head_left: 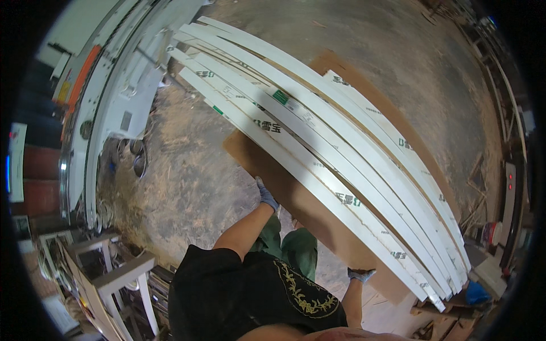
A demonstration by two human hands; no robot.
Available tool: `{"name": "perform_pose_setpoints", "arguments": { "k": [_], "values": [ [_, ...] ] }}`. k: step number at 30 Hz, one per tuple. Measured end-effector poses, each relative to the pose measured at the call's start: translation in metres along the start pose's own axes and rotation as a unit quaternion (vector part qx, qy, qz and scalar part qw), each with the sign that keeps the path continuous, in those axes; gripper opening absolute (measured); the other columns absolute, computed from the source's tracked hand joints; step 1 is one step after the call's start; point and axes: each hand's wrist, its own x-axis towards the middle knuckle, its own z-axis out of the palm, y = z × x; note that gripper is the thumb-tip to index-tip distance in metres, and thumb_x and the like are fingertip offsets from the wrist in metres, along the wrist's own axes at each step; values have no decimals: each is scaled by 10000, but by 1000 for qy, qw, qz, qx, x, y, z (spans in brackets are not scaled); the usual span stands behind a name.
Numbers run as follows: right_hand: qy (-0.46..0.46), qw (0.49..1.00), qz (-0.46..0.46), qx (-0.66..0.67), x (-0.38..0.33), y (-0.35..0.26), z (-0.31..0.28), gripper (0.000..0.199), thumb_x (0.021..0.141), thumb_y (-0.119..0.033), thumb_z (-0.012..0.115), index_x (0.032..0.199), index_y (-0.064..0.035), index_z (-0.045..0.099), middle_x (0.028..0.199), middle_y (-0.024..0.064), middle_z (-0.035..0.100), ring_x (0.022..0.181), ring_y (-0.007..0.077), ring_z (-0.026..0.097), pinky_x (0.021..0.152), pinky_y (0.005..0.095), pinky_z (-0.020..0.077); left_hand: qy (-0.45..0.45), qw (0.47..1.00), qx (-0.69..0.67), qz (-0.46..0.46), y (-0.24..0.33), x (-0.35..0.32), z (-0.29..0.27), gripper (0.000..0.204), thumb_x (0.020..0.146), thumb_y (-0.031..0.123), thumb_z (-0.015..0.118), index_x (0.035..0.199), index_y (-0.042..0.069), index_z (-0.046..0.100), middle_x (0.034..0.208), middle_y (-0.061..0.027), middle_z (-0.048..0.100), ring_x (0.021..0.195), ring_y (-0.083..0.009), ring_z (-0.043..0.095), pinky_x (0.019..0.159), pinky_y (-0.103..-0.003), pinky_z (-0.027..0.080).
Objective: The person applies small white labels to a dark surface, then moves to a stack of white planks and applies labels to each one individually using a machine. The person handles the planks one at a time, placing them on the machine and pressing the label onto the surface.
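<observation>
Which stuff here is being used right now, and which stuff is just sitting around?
In use:
- left hand, gloved, on the brown board
- right hand, gloved, under its lower edge
- long white strips stacked on the board

Just sitting around:
- big white machine
- white stand
- wood scraps

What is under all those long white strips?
The long white strips lie on a flat brown board, gripped by both gloved hands: left hand, right hand. Beneath the board is hidden.

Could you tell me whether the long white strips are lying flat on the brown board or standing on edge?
Flat. The white strips lie side by side with broad faces up on the brown board, whose edge both gloved hands grip.
</observation>
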Motion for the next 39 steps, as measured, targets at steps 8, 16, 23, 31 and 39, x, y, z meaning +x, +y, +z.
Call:
{"name": "perform_pose_setpoints", "arguments": {
  "k": [8, 16, 23, 31, 39],
  "values": [
    [38, 995, 58, -75, -51, -53, -84, 617, 775, -580, 331, 1232, -182, 445, 1264, 27, 453, 1151, 272, 419, 872, 480, 395, 147, 989, 11, -4, -10, -113, -27, 842, 722, 734, 337, 1264, 92, 395, 1266, -118, 433, 1116, -322, 411, 987, -409, 309],
    [-1, 994, 81, -74, 31, -41, -312, 639, 762, -591, 361, 1248, -179, 412, 1268, 43, 440, 1146, 281, 411, 868, 481, 387, 64, 989, -6, 131, -66, -254, -313, 739, 797, 657, 308, 1285, 105, 363, 1266, -103, 413, 1152, -292, 376, 997, -383, 291],
    [-3, 991, 92, -102, 74, -76, -341, 722, 732, -669, 328, 1283, -203, 359, 1295, 47, 403, 1157, 300, 385, 901, 494, 354, 54, 994, -46, 83, -122, -269, -319, 744, 809, 638, 307, 1331, 109, 301, 1355, -60, 325, 1217, -273, 307, 1028, -375, 239],
    [-14, 991, 115, -69, 109, -115, -347, 819, 698, -757, 291, 1324, -229, 299, 1325, 52, 360, 1170, 322, 356, 938, 510, 317, 142, 931, 238, 236, -154, -239, -387, 579, 906, 492, 261, 1321, 91, 304, 1322, -43, 357, 1173, -227, 346, 1018, -314, 242],
    [108, 974, 109, -165, 115, -160, -315, 781, 743, -688, 335, 1328, -172, 283, 1342, 81, 318, 1206, 283, 287, 954, 501, 298, 381, 863, 207, 260, -184, -212, -385, 592, 880, 511, 310, 1243, 62, 442, 1237, -148, 468, 1113, -275, 459, 936, -369, 374]
  ]
}}
